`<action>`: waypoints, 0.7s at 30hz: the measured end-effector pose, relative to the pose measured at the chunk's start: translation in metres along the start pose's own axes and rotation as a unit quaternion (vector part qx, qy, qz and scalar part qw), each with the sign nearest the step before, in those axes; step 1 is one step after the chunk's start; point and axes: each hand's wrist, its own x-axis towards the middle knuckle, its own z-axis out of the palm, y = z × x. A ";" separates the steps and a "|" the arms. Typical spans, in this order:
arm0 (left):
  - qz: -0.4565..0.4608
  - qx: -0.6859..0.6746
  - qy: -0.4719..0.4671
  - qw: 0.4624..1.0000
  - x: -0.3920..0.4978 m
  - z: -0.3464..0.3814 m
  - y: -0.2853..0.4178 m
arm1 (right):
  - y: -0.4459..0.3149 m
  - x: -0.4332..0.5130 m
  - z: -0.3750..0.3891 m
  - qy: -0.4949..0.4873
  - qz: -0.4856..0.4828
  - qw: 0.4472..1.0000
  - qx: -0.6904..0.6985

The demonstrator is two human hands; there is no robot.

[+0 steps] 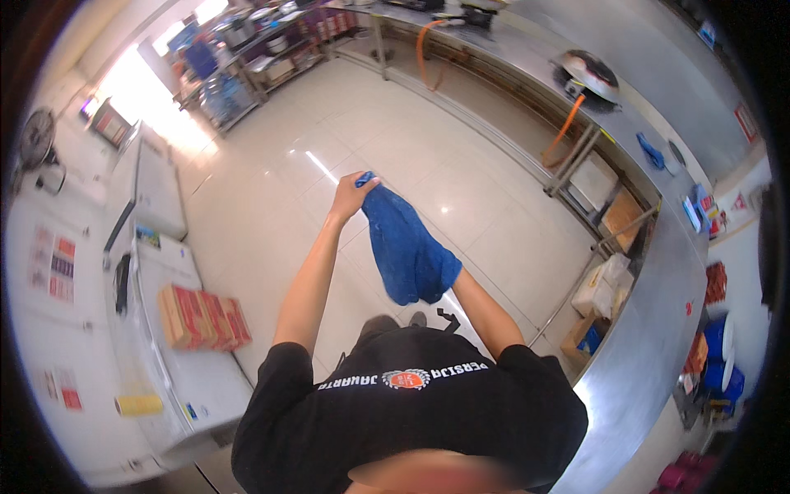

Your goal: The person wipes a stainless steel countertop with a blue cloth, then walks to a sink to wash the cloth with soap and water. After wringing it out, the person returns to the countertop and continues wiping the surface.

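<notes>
A blue cloth (404,241) hangs in front of me at about waist height, over the tiled floor. My left hand (353,196) pinches its upper corner, thumb on the near side and fingers behind. The fabric drops from there in loose folds toward the right. My right forearm (487,309) reaches up to the cloth's lower right edge. Beyond the wrist, the fabric covers my right hand, so its fingers cannot be seen.
White chest freezers (179,364) line the left wall, with red-and-brown cartons (200,318) on one. A steel counter (648,346) runs along my right. Farther back, a wok (589,71) sits on a burner with an orange gas hose (565,129). Loaded shelves (271,55) stand beyond.
</notes>
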 end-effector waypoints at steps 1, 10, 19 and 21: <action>0.000 -0.005 0.009 1.000 0.025 0.003 -0.021 | -0.016 0.012 -0.008 0.000 -0.006 1.000 -0.013; -0.267 -0.240 -0.194 0.913 0.183 0.081 -0.217 | -0.133 0.091 -0.199 0.115 -0.086 0.989 -0.022; -0.507 -0.206 -0.211 0.810 0.288 0.139 -0.363 | -0.233 0.090 -0.479 0.431 -0.440 0.767 0.184; -0.498 -0.171 -0.242 0.815 0.338 0.140 -0.358 | -0.285 0.093 -0.502 0.528 -0.447 0.670 0.270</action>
